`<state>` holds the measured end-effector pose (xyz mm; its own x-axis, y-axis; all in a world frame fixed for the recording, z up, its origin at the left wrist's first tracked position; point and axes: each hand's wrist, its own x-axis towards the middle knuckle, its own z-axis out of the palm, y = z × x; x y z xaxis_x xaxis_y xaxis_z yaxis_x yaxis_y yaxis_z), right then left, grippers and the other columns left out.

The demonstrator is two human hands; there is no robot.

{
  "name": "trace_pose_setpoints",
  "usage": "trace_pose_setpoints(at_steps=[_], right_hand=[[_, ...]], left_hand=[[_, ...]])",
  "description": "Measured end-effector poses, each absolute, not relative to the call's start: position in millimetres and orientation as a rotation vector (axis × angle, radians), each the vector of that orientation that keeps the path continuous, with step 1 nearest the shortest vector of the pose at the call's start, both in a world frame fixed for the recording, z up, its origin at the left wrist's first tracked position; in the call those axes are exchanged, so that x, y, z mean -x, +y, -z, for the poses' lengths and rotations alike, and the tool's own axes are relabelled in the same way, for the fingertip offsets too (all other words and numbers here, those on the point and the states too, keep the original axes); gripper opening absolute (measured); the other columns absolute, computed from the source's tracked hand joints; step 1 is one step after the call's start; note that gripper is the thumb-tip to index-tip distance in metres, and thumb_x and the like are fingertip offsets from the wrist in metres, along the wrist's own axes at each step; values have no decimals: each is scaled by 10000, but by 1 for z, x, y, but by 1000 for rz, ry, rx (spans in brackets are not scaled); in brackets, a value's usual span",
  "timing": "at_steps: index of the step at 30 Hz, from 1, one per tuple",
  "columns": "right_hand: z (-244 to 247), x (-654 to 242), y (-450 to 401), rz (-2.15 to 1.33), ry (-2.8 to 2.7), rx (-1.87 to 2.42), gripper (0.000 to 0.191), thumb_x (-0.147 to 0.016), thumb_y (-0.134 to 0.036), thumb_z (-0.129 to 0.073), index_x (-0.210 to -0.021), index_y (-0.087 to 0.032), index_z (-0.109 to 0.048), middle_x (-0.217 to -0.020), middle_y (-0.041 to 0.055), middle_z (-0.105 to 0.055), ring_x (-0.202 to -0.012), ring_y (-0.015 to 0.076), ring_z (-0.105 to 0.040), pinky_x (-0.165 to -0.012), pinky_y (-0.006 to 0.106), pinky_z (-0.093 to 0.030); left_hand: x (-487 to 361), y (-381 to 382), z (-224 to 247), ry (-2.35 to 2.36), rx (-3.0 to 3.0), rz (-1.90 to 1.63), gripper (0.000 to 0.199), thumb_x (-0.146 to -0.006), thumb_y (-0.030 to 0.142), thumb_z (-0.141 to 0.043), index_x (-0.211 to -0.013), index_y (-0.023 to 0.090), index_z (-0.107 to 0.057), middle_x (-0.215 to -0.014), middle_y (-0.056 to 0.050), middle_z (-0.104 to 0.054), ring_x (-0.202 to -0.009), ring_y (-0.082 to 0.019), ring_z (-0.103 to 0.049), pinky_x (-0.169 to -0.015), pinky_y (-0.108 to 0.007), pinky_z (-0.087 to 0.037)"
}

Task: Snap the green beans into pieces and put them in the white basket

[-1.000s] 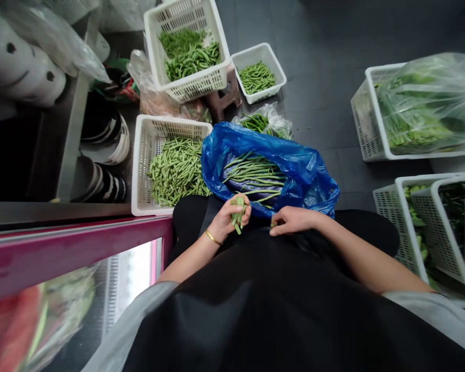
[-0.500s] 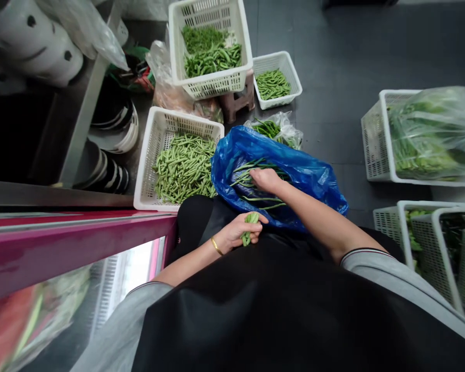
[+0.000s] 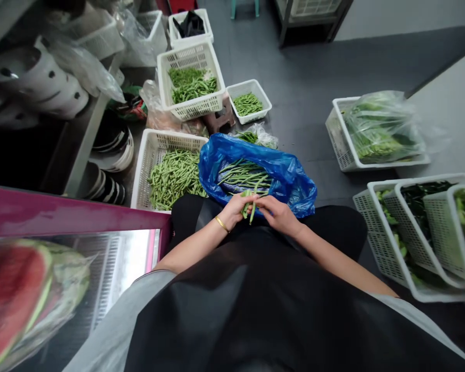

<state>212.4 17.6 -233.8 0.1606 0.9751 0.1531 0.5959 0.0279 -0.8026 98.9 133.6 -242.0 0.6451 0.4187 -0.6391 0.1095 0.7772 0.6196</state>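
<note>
My left hand, with a gold bracelet at the wrist, is closed around several short green bean pieces. Against it, my right hand pinches a long green bean that points toward my lap. Both hands are just above the near edge of a blue plastic bag. Inside the open bag lie several long, whole green beans. To the left of the bag, a white basket holds a heap of short bean pieces.
Beyond, a white basket of green vegetables rests on a brown stool, beside a small basket of green pods. Vegetable baskets stand at right. A pink-framed case with cut watermelon is close on my left.
My right hand has come back from inside the blue bag with a long bean and now meets my left hand. The camera view has shifted, showing more of the floor ahead.
</note>
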Motion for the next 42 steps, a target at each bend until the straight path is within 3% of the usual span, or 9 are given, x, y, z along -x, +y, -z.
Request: trace_pose_setpoints(at_steps=[5, 9, 15, 19, 22, 25, 30, 37, 42], right_hand=[[230, -216, 1, -1334, -889, 1662, 395, -797, -501, -507, -906, -139, -620, -682, 47, -635, -493, 117, -579, -420, 224, -450], [226, -203, -4, -1401, -916, 1645, 412, -777, -535, -511, -748, -136, -612, -536, -3, -554, -400, 84, -499, -399, 205, -399], [199, -194, -18, -559, -1630, 1600, 311, -880, -341, -413, -720, -166, -614, -652, 59, -608, -621, 139, -570, -622, 265, -444], [199, -213, -16, -905, -1869, 1591, 230, -823, -369, -531, -808, -171, -648, -739, 59, -657, -679, 152, -600, -639, 266, -451], [207, -238, -4, -1306, -1508, 1681, 402, -757, -459, -593, -1018, -155, -620, -735, 44, -662, -607, 144, -602, -560, 256, -459], [202, -246, 9, -1179, -1121, 1603, 479, -831, -486, -476, -1140, -127, -552, -710, 36, -636, -510, 115, -553, -501, 250, -445], [175, -204, 14, -755, -1449, 1471, 325, -819, -467, -519, -873, -174, -647, -742, 64, -642, -648, 148, -591, -638, 284, -483], [221, -199, 24, -1322, -820, 1473, 461, -739, -597, -532, -838, -150, -583, -565, 3, -573, -442, 110, -530, -435, 233, -436], [229, -216, 27, -1002, -1262, 1747, 355, -785, -479, -517, -648, -156, -565, -583, 24, -563, -551, 128, -532, -550, 252, -417]], left_hand=[[-100, 120, 229, 768, -767, -355, 310, -590, 274, -770, -737, 103, -556, -589, -9, -606, -386, -24, -414, -357, -151, -290], [-100, 113, 219, 787, -787, -444, 300, -606, 274, -754, -760, 115, -552, -634, -17, -629, -401, -25, -432, -374, -151, -309], [-90, 113, 221, 848, -651, -451, 222, -640, 222, -708, -737, 118, -538, -613, -12, -613, -387, -14, -395, -378, -149, -276], [-78, 115, 217, 702, -764, -387, 276, -603, 262, -720, -789, 101, -594, -562, -2, -590, -366, -23, -378, -367, -168, -241], [-69, 112, 210, 588, -875, -244, 304, -571, 304, -727, -754, 85, -621, -528, -10, -585, -332, -32, -374, -349, -187, -210], [-66, 109, 211, 563, -972, -103, 264, -560, 286, -724, -687, 77, -624, -514, -27, -593, -314, -35, -370, -341, -192, -194], [-71, 117, 238, 880, -889, -161, 136, -615, 192, -661, -576, 109, -560, -414, 11, -510, -295, -37, -347, -329, -183, -199], [-70, 125, 247, 765, -729, -67, 170, -619, 243, -659, -658, 111, -560, -569, -65, -622, -450, -126, -563, -411, -210, -397], [-71, 120, 239, 672, -853, 9, 240, -566, 153, -667, -735, 141, -497, -527, 0, -582, -397, -86, -507, -399, -183, -372]])
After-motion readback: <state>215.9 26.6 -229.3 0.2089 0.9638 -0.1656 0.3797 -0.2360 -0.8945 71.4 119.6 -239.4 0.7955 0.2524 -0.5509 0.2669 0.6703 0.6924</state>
